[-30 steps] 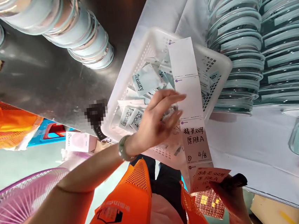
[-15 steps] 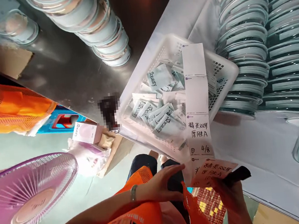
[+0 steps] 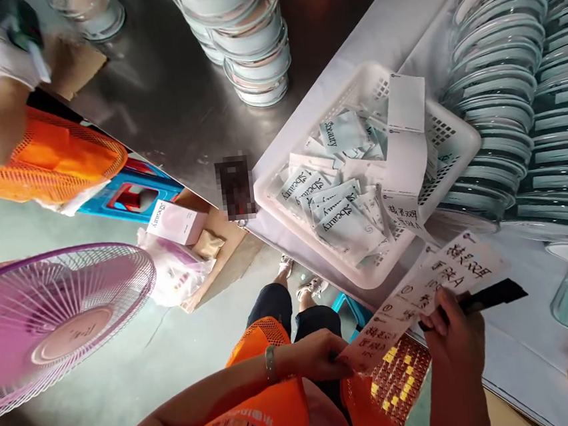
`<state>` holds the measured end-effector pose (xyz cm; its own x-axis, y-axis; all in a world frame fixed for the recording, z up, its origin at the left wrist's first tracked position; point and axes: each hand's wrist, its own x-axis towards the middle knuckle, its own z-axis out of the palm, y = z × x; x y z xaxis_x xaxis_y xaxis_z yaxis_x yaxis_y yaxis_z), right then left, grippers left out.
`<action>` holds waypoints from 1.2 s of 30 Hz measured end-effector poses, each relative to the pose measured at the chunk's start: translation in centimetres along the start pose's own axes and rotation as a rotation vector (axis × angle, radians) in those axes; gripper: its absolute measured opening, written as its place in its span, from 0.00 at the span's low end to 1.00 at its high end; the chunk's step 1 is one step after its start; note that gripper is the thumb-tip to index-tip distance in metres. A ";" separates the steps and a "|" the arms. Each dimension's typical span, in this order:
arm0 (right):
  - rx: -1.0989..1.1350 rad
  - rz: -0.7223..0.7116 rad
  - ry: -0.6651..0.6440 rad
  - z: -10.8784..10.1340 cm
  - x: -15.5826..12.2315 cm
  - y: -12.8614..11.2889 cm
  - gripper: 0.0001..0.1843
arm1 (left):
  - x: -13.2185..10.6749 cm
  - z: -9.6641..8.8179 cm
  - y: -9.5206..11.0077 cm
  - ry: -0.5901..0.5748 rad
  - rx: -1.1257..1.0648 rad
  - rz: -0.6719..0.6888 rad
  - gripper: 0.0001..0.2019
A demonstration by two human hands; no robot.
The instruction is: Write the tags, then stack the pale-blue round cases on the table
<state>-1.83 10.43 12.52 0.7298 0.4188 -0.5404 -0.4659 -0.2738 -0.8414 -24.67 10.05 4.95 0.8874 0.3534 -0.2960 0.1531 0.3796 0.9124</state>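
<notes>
A long strip of white paper labels with black handwriting runs from my left hand up over the white basket. My left hand pinches the strip's lower end, close to my orange vest. My right hand is closed around a black marker pen, with its thumb and fingers on the strip's edge. Farther up, the strip bends and its blank labels lie across the basket. Inside the basket are several flat white sachets printed "beauty".
Tall stacks of clear round containers stand on the white-covered table at right, more on the dark metal table. A pink fan stands at left. A co-worker's gloved hand is upper left. A blue stool is below the table.
My left hand has closed on the strip's lower end. The right hand has moved up and right with the marker, and the strip now slants between both hands. A co-worker's gloved hand has appeared.
</notes>
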 end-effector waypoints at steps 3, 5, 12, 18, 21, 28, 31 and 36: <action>-0.091 -0.102 0.029 2.6 1.6 -0.8 0.33 | -1.1 -1.1 0.5 -0.105 -0.065 -0.052 0.26; -0.126 -0.139 0.014 4.1 2.3 -0.8 0.32 | -1.5 -2.3 0.7 -0.039 -0.084 -0.061 0.25; -0.100 -0.029 0.069 6.3 1.5 0.7 0.34 | -0.5 -7.0 1.8 0.073 -0.083 -0.040 0.38; -0.056 -0.016 0.141 6.1 -0.1 1.5 0.32 | 0.7 -6.7 2.2 0.149 -0.274 -0.210 0.23; 0.033 -0.080 0.212 5.2 -0.7 1.2 0.31 | 0.4 -6.5 2.4 0.245 -0.415 -0.265 0.25; 0.131 0.020 0.250 2.0 -3.0 2.4 0.30 | -0.1 -7.1 3.7 0.328 -0.406 -0.279 0.28; 0.084 -0.003 0.294 0.1 -3.3 3.3 0.31 | -0.2 -7.0 4.1 0.317 -0.442 -0.287 0.27; -0.071 0.018 0.409 -3.3 -1.8 4.7 0.34 | -0.2 -6.8 4.6 0.265 -0.490 -0.257 0.29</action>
<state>-3.67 5.50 9.59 0.8672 0.0387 -0.4964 -0.4551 -0.3426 -0.8219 -27.09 17.60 7.28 0.7009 0.3752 -0.6066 0.0739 0.8077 0.5850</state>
